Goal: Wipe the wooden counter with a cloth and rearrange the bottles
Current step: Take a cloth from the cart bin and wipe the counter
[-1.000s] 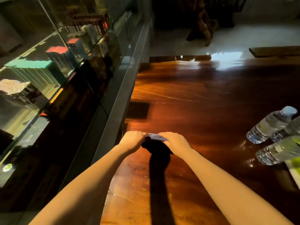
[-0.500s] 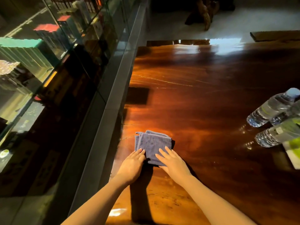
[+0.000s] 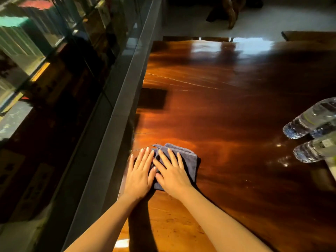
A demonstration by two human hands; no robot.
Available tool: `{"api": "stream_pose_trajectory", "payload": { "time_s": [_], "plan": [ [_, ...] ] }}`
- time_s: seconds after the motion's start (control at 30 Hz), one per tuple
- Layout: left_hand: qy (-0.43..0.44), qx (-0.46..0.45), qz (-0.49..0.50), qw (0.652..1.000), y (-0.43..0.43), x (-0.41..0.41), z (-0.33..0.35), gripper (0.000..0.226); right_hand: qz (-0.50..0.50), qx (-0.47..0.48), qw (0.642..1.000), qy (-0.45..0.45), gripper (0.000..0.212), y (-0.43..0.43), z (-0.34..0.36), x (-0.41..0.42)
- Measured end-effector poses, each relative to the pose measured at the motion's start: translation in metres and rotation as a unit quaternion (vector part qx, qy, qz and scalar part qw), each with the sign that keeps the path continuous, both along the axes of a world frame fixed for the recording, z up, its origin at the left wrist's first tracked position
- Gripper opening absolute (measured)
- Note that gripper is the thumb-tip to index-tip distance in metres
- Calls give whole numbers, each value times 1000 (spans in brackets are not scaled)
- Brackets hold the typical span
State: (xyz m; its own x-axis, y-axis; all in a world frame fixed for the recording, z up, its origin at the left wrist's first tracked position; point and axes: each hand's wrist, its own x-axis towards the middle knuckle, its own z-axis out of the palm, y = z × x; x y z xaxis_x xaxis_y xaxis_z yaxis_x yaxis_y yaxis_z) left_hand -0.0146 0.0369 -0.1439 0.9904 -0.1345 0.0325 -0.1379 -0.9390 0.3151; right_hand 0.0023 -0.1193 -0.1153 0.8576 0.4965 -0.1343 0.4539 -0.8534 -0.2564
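Observation:
A folded blue-grey cloth (image 3: 190,160) lies flat on the glossy wooden counter (image 3: 227,115), close to its left edge. My left hand (image 3: 140,171) and my right hand (image 3: 171,172) rest side by side on the cloth, palms down and fingers spread, covering most of it. Neither hand grips it. At the right edge of the view, clear plastic water bottles lie on their sides: one farther away (image 3: 309,119), one nearer (image 3: 314,150), and a third partly hidden between them.
A grey ledge (image 3: 112,115) runs along the counter's left side, with a glass display case (image 3: 54,70) of boxes beyond it. A pale green-and-white item (image 3: 331,166) is cut off at the right edge. A light floor lies past the counter's far end.
The cloth, bunched under my hands a second ago, now lies folded flat. Both hands have slid forward from its near edge onto its top.

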Motion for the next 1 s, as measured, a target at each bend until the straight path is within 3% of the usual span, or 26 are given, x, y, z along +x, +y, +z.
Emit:
{"api": "stream_pose_trajectory", "payload": {
  "time_s": [0.17,0.6,1.0],
  "plan": [
    [-7,-9,5,1000,1,33,-6,55,-34,-40,998,-15,60,2,-21,-4],
    [50,74,-9,996,-2,43,-11,63,-319,-109,942,5,90,-97,-22,0],
    [79,88,17,993,-3,43,-7,62,-299,-111,948,-10,85,-76,-33,79]
  ]
}}
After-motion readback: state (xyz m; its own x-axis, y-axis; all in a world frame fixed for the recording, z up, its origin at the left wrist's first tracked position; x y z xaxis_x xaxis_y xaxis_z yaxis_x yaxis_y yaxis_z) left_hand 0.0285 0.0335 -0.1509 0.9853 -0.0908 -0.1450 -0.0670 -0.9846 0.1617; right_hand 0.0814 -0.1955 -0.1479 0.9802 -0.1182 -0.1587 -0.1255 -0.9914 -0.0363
